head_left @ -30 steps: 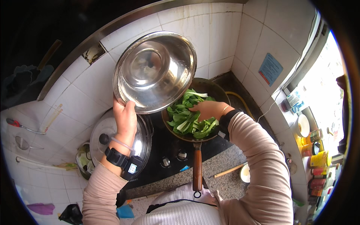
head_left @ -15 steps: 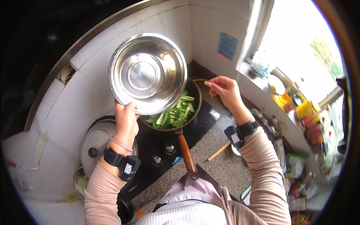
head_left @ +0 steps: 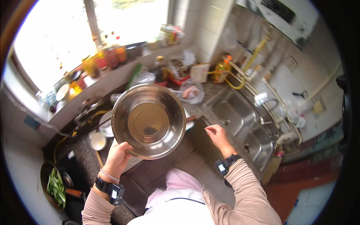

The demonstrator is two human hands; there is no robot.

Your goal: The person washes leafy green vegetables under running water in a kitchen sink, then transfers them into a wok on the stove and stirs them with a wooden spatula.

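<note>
Part of the speckled grey stone counter (head_left: 82, 157) is hidden by the round, shiny steel bowl (head_left: 150, 120), held aloft by the fingers of the left hand (head_left: 117, 157), those of the right hand (head_left: 218, 138) being released, loosely bent

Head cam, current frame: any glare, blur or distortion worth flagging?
Head view: window blown out to white; head view: bright highlights on the steel bowl; head view: bottles on the ledge look soft; head view: fisheye bending toward the rim, corners black.
</note>
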